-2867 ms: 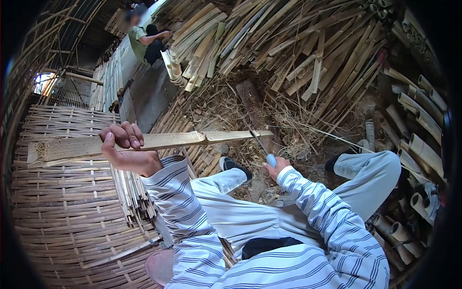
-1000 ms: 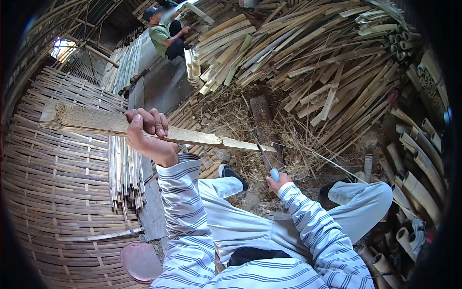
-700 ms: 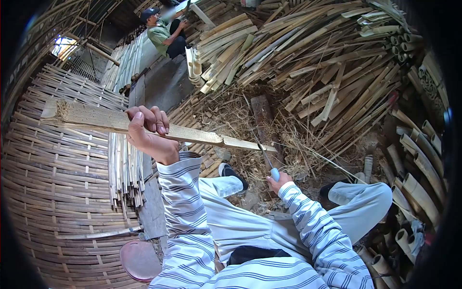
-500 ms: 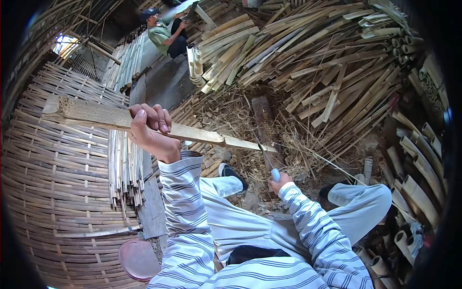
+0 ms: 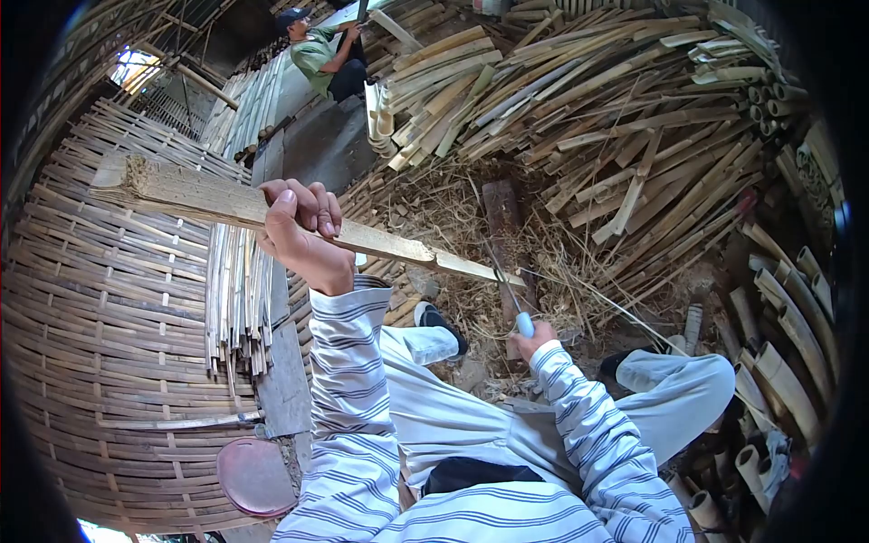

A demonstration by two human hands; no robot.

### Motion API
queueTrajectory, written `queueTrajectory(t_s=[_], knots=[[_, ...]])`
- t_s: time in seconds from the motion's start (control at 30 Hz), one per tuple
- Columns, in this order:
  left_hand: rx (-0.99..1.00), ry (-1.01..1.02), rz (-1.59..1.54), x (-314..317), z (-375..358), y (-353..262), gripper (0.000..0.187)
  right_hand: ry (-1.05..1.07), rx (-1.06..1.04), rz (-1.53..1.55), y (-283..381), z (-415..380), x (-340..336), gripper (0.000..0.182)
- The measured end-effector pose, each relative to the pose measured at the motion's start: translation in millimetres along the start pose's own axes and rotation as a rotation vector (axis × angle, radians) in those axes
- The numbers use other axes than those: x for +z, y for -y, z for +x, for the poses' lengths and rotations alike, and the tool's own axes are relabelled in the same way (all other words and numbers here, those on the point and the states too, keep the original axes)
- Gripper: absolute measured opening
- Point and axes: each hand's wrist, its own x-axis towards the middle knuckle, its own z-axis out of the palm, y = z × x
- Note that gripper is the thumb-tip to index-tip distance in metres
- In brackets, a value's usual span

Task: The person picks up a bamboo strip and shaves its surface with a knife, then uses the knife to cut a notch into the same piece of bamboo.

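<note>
Shifted rightward in view, bamboo strip [image 5: 387, 242] crosses left hand [image 5: 306, 231] toward knife [image 5: 525, 324].

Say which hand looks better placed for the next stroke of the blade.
Likely the right: the right hand holds the blue handle, its blade at the narrow end of the bamboo strip. The left hand grips the strip farther back.

Woven bamboo mat [image 5: 118, 344], dim wall, apparently a bright window [image 5: 135, 70]
</note>
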Motion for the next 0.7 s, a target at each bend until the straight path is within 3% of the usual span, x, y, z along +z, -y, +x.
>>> queueTrajectory(t_s=[0.03, 0.1, 0.4, 0.5, 0.53, 0.63, 0.7], knots=[[-0.005, 0.008, -0.003, 2, -1, 1, 0.025, 0.017, 0.01, 0.067, -5, 4, 0, 0.049], [-0.005, 0.02, -0.011, 5, -2, 0, 0.025, -0.201, -0.112, 0.044, 4, -6, -8, 0.045], [-0.024, 0.048, -0.048, 16, -3, 2, 0.026, -0.606, -0.3, 0.239, 30, -17, -46, 0.038], [-0.024, 0.061, -0.031, 21, -3, 4, 0.026, -0.413, -0.108, 0.375, 21, -8, -52, 0.053], [-0.02, 0.062, -0.026, 23, -3, 4, 0.025, -0.421, -0.111, 0.41, 8, 5, -45, 0.047], [-0.012, 0.06, -0.021, 29, -6, 2, 0.025, -0.146, 0.117, 0.877, 13, 3, -58, 0.027], [-0.02, 0.069, -0.046, 29, -6, 3, 0.025, 0.02, 0.439, 1.318, 0, 19, -68, 0.023]])
